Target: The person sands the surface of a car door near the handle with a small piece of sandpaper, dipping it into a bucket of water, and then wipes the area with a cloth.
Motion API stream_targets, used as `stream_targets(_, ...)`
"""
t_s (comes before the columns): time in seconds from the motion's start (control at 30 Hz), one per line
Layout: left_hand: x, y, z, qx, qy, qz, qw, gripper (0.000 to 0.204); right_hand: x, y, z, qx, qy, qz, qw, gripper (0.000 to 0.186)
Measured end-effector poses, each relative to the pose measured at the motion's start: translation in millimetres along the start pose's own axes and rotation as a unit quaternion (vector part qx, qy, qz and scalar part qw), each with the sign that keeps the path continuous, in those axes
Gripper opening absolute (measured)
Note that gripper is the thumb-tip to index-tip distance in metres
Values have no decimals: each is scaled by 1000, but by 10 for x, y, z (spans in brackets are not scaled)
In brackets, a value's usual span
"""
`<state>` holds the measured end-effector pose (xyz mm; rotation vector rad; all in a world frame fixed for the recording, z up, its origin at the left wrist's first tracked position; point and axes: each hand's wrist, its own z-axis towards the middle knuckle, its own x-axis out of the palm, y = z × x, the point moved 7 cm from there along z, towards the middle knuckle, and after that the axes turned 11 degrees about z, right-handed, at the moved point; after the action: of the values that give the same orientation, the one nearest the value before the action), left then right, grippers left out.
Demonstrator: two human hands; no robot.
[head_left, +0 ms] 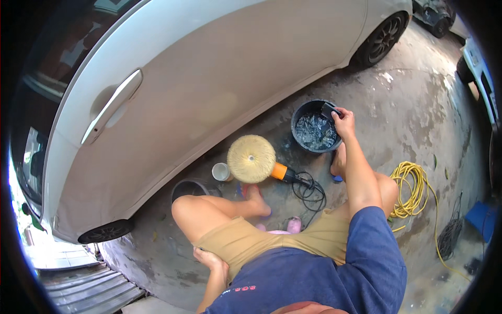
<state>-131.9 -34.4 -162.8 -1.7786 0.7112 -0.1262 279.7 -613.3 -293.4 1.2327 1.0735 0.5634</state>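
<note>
My right hand (343, 124) is closed around a small, flat black block (329, 110) at the rim of a black bucket (296, 137). Rippled water (315, 131) fills the lower part of the bucket. My left hand (211, 259) rests against the side of my left thigh, by the tan shorts, its fingers partly hidden and seemingly extended. Between my feet and the car lies a polisher (281, 171) with an orange and black body, its round, fluffy cream pad (251, 158) facing up. Neither hand touches it.
A pale car (209, 78) runs along the left and top. By the polisher stand a white cup (221, 171) and a dark tub (183, 187). A black cord (314, 196) curls near my feet. On the right lie a yellow coiled cord (409, 191) and a blue container (478, 220).
</note>
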Motion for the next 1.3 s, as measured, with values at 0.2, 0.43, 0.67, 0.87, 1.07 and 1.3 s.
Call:
stream_targets(0.2,-60,-399,-250,180,-193,191,945,48,-96,1003,175,-112,100,152,977,28)
stream_targets(0.43,2079,-1783,-1120,588,308,167,729,38,-529,1234,319,-146,80,-6,986,35)
stream_targets(0.67,3901,-2174,-1027,504,432,108,740,41,174,2018,-448,-143,206,103,963,30)
stream_targets(0.87,4584,-2150,-707,300,537,25,788,26,453,2410,-640,-146,251,256,922,37)
stream_targets(1.07,4524,-2183,-284,253,537,30,804,29,976,2619,-640,-137,250,280,917,34)
stream_targets(1.3,4748,-2255,-202,173,558,-23,811,20,1037,2682,-414,-129,241,307,912,26)
